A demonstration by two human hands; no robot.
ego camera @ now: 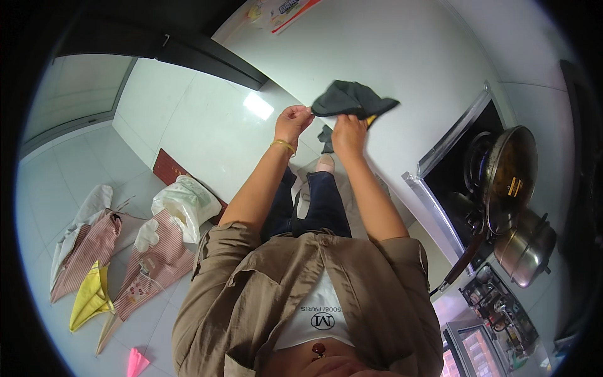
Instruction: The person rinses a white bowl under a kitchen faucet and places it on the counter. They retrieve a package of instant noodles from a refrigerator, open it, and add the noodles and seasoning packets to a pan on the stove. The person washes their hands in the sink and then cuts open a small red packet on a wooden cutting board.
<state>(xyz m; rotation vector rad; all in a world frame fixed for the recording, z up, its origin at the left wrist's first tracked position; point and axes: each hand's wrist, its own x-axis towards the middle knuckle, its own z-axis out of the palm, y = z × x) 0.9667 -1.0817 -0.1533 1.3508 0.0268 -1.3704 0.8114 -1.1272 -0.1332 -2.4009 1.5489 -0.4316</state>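
Note:
A black fabric item with a yellow patch near its right end is held up over the edge of the white countertop. Its exact kind is unclear; the outline is slightly blurred. My left hand, with a gold bangle at the wrist, pinches its left corner between thumb and fingers. Gripping its lower edge is my right hand, close to the yellow patch. Below, between my forearms, a dark grey cloth piece shows, partly hidden by my right hand.
Right of the counter, a lidded wok sits on a black gas hob, where a blue flame shows; its handle points towards me. Beside it stands a steel pot. A plastic packet lies at the far edge. Striped aprons hang left, near a plastic bag.

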